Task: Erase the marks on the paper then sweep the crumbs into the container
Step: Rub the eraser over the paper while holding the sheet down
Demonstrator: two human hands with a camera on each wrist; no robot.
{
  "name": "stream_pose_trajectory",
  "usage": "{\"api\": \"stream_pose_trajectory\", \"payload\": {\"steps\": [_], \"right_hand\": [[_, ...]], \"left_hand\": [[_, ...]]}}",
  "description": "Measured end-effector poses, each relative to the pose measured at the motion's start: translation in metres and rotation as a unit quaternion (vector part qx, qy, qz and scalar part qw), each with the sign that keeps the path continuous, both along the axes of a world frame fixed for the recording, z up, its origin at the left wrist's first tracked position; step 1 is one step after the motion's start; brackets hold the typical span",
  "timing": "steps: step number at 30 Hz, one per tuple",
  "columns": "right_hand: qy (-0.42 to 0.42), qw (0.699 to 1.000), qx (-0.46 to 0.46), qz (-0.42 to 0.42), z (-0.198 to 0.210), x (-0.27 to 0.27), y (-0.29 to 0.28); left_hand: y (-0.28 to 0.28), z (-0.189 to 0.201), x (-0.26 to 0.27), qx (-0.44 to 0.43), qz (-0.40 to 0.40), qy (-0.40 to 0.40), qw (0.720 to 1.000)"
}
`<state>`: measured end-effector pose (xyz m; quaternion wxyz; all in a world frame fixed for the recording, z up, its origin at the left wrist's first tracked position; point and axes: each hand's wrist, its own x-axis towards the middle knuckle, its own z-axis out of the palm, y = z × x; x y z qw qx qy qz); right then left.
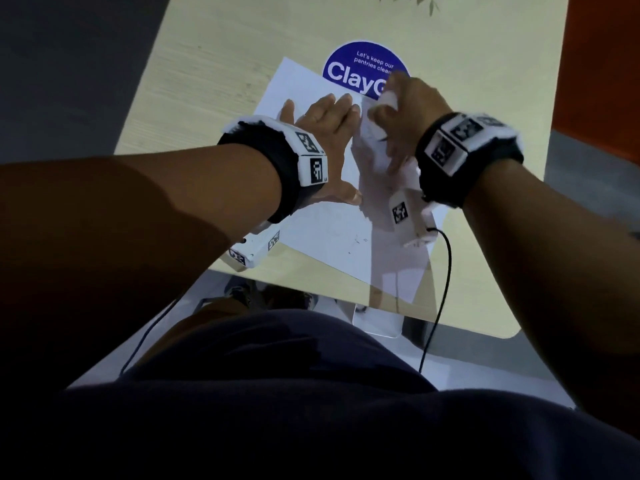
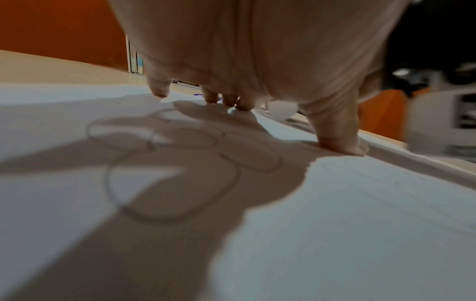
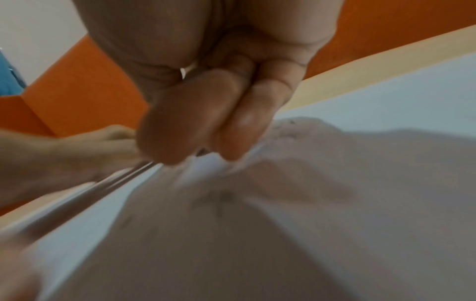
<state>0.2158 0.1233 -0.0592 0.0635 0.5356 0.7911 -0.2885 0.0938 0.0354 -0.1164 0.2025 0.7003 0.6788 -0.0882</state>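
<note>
While erasing is judged under way, a clear container (image 1: 377, 322) is seen nearest, contents indiscernible. Farther, the paper (image 1: 332, 230) is pinned by the flat, spread left hand (image 1: 320, 116). An eraser (image 1: 388, 98) is pinched by the right hand (image 1: 401, 112); looped marks (image 2: 165, 163) remain, so rubbing there is needed.

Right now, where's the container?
Head view: the clear container sits at the table's near edge, just right of centre, directly below the paper's near corner and partly overhanging toward the person's lap.
</note>
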Motion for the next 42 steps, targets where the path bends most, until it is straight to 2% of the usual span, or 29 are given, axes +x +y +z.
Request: {"api": "stream_pose_trajectory", "payload": {"steps": [4, 8, 11, 14, 18, 23, 27, 30, 33, 37, 42], "right_hand": [[-0.019, 0.999, -0.003, 0.028, -0.007, 0.022, -0.023], [0.016, 1.000, -0.018, -0.020, 0.001, -0.003, 0.005], [-0.010, 1.000, 0.007, 0.021, -0.003, 0.009, -0.008], [-0.016, 0.999, -0.015, 0.035, -0.006, 0.022, -0.024], [0.022, 0.999, -0.026, -0.020, 0.000, 0.002, 0.006], [-0.003, 0.999, -0.017, 0.031, -0.006, 0.023, -0.017], [0.021, 0.999, -0.032, -0.012, -0.003, 0.003, 0.006], [0.001, 1.000, -0.009, 0.010, -0.008, 0.018, -0.003], [-0.005, 0.999, -0.028, 0.017, -0.007, 0.019, -0.009], [0.037, 0.999, -0.030, -0.025, -0.003, 0.005, 0.006], [-0.001, 0.999, -0.025, 0.029, -0.008, 0.022, -0.014]], "left_hand": [[-0.002, 0.001, 0.002, 0.008, 0.004, -0.009, 1.000], [-0.002, 0.003, 0.002, 0.010, 0.002, -0.005, 1.000], [-0.001, 0.004, 0.002, 0.003, 0.005, -0.008, 1.000], [-0.001, 0.005, 0.002, 0.000, 0.010, -0.015, 1.000], [0.000, 0.006, 0.001, -0.003, 0.000, -0.011, 1.000], [-0.001, 0.003, 0.001, -0.002, 0.005, -0.008, 1.000], [0.000, 0.005, 0.001, -0.005, 0.006, -0.011, 1.000], [0.000, 0.007, 0.001, -0.008, 0.006, -0.008, 1.000], [-0.001, 0.007, 0.002, -0.009, 0.006, -0.011, 1.000], [-0.001, 0.007, 0.002, -0.006, 0.005, -0.012, 1.000], [-0.002, 0.007, 0.001, -0.003, 0.009, -0.019, 1.000]]}}
